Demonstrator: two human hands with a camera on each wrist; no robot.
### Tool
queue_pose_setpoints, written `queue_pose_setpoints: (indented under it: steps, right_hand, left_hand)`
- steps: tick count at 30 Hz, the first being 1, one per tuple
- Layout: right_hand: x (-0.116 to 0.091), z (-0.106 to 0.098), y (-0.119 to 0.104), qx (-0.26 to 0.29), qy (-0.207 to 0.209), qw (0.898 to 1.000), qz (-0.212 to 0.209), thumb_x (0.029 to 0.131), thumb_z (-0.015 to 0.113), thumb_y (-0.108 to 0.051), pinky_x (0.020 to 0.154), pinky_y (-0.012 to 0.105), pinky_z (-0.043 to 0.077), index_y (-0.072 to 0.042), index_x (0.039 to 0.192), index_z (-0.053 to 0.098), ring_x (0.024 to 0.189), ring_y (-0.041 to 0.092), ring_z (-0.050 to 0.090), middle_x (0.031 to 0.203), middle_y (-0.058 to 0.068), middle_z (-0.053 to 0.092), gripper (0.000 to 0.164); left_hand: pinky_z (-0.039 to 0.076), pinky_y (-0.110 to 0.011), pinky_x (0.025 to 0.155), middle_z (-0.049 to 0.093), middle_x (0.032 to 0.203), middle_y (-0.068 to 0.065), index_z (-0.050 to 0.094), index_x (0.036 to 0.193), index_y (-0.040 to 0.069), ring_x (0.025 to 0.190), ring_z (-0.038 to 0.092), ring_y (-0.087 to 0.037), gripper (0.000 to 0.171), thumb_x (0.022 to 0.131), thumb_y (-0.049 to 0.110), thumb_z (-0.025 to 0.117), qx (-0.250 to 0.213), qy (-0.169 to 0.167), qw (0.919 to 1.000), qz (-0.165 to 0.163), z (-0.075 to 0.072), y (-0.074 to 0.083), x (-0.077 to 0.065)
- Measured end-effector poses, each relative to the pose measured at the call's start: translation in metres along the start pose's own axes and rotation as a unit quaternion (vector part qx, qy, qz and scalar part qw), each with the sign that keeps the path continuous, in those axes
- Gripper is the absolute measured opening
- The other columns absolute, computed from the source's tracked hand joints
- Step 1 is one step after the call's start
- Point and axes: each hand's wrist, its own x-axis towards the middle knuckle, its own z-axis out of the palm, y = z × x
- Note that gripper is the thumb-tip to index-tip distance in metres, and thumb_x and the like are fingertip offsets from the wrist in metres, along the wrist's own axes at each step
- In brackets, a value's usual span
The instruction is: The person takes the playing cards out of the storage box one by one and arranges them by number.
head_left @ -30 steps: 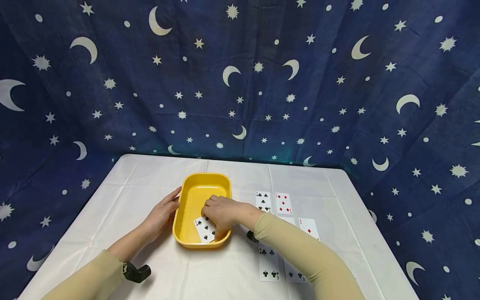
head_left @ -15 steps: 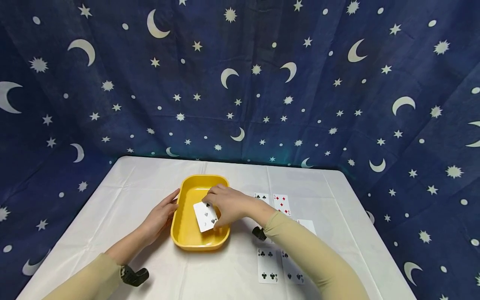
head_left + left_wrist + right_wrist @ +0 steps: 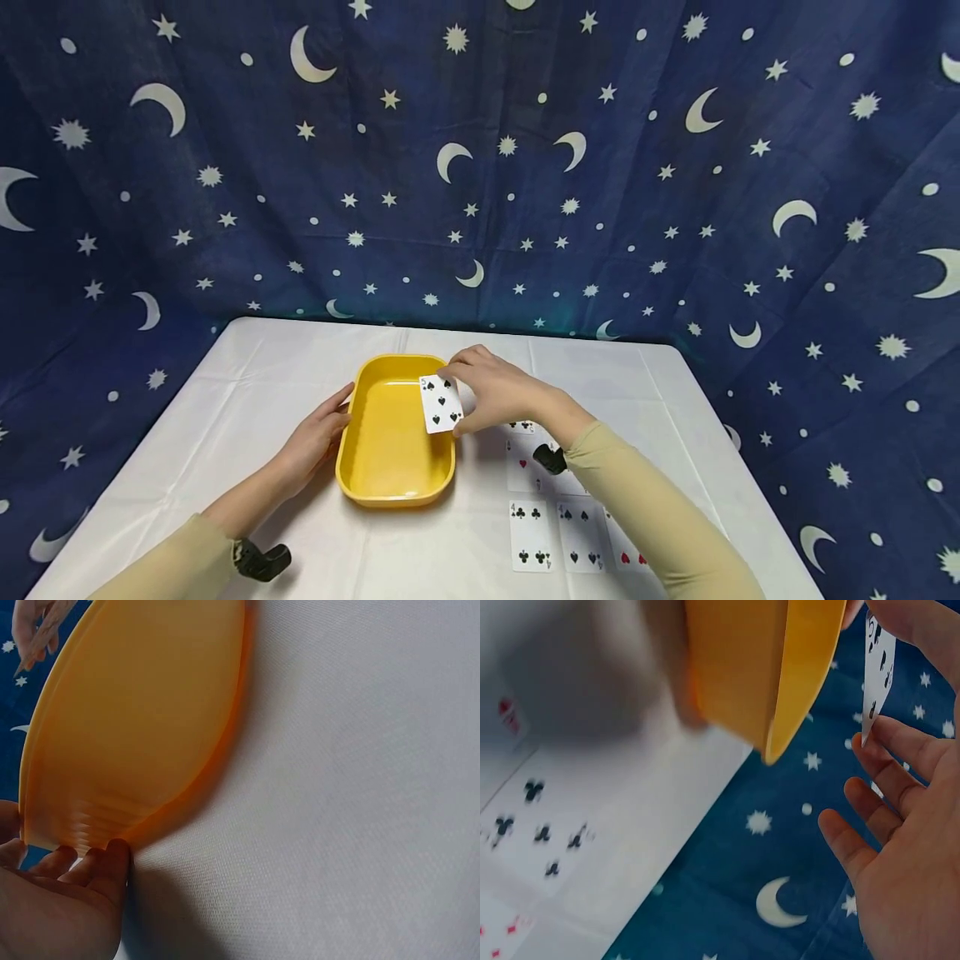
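Observation:
My right hand (image 3: 498, 392) pinches a five of spades playing card (image 3: 440, 408) between thumb and fingertips, over the right rim of a yellow tray (image 3: 393, 454). In the right wrist view the card (image 3: 877, 664) is seen nearly edge-on, its lower edge at the fingers. The tray's inside shows bare yellow in the head view. Against the tray's left side rests my left hand (image 3: 309, 446). The left wrist view has its fingertips (image 3: 112, 859) touching the tray wall (image 3: 135, 727) from outside.
Right of the tray, cards lie face up in rows, including a four of clubs (image 3: 531, 536), a four of spades (image 3: 580, 536) and an ace of hearts (image 3: 522, 467). My right forearm (image 3: 652, 500) hides others. A star-patterned curtain (image 3: 480, 167) hangs behind the white table (image 3: 285, 358).
My right hand has lifted the five of spades from the tray's bottom and moved it up and right to the rim. My left hand has stayed at the tray's side.

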Motion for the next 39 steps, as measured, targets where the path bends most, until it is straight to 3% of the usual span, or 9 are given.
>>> queue_pose_setpoints:
  steps: [10,22,33,39]
  right_hand:
    - [-0.044,-0.013,0.039,0.007,0.027,0.997,0.079,0.072,0.085,-0.05,0.111,0.038,0.04,-0.024,0.15,0.053,0.136,0.013,0.036,0.145,-0.007,0.048,0.088]
    - [-0.09,-0.012,0.076,0.019,0.043,0.991,0.128,0.073,0.085,-0.044,0.11,0.044,0.041,-0.021,0.15,0.052,0.14,0.018,0.035,0.148,-0.003,0.046,0.087]
    - [-0.13,-0.004,0.112,0.027,0.046,0.983,0.177,0.071,0.087,-0.041,0.11,0.054,0.039,-0.016,0.149,0.053,0.143,0.03,0.033,0.151,0.009,0.046,0.088]
    - [-0.146,-0.001,0.131,0.036,0.048,0.977,0.205,0.071,0.088,-0.038,0.11,0.059,0.037,-0.014,0.148,0.053,0.142,0.035,0.033,0.152,0.014,0.044,0.087]
  left_hand:
    - [0.033,-0.053,0.117,0.023,0.167,-0.017,0.015,0.166,0.024,0.144,0.039,-0.036,0.065,0.107,0.019,0.041,0.014,0.004,0.9999,-0.009,0.0,0.001,-0.001]
    - [0.032,-0.054,0.117,0.02,0.167,-0.02,0.014,0.166,0.023,0.146,0.037,-0.038,0.064,0.108,0.019,0.04,0.017,0.002,0.9998,-0.006,0.001,-0.002,-0.004]
    - [0.037,-0.051,0.114,0.021,0.166,-0.024,0.011,0.167,0.02,0.144,0.039,-0.039,0.064,0.109,0.017,0.039,0.007,-0.011,0.9999,0.004,0.001,-0.005,-0.005]
    - [0.032,-0.053,0.117,0.019,0.166,-0.025,0.011,0.167,0.021,0.146,0.036,-0.039,0.064,0.109,0.016,0.038,0.011,-0.005,0.9999,0.0,0.002,-0.004,-0.003]
